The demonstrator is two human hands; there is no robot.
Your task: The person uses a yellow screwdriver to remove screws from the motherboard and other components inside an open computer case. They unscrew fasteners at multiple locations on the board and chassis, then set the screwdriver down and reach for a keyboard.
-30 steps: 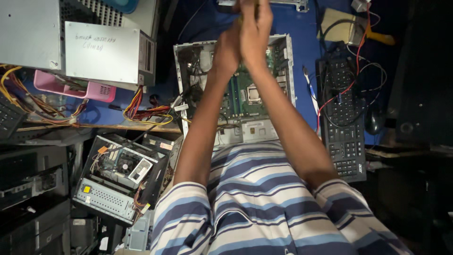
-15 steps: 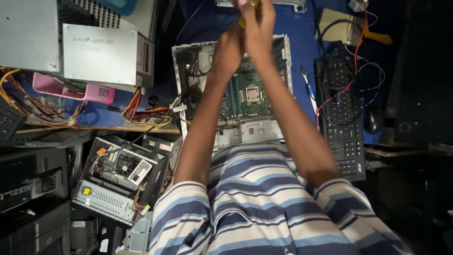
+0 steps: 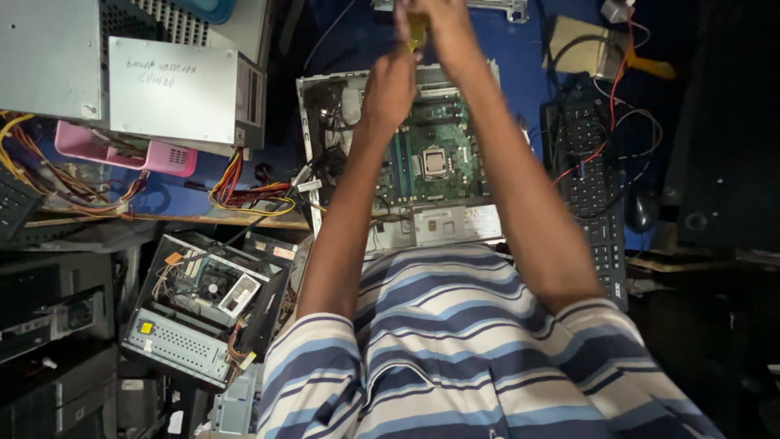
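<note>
An open desktop computer case (image 3: pixel 306 122) lies on the blue table, its green motherboard (image 3: pixel 435 154) exposed with the processor socket in the middle. Both my arms reach out over it. My right hand (image 3: pixel 443 24) is at the far edge of the case, closed around a yellow-handled tool (image 3: pixel 418 32). My left hand (image 3: pixel 390 85) is curled just below and left of that tool, over the board's far left part. Its fingers face away, so I cannot see whether it grips anything. My striped shirt fills the bottom of the view.
A black keyboard (image 3: pixel 597 187) lies right of the case, with red wires and a mouse (image 3: pixel 642 210) beside it. Grey computer boxes (image 3: pixel 175 89), a pink tray (image 3: pixel 122 150) and loose cables sit at the left. Another opened case (image 3: pixel 203 317) stands lower left.
My left hand has come down and left, away from my right hand; a second ago both were pressed together around the yellow tool at the top.
</note>
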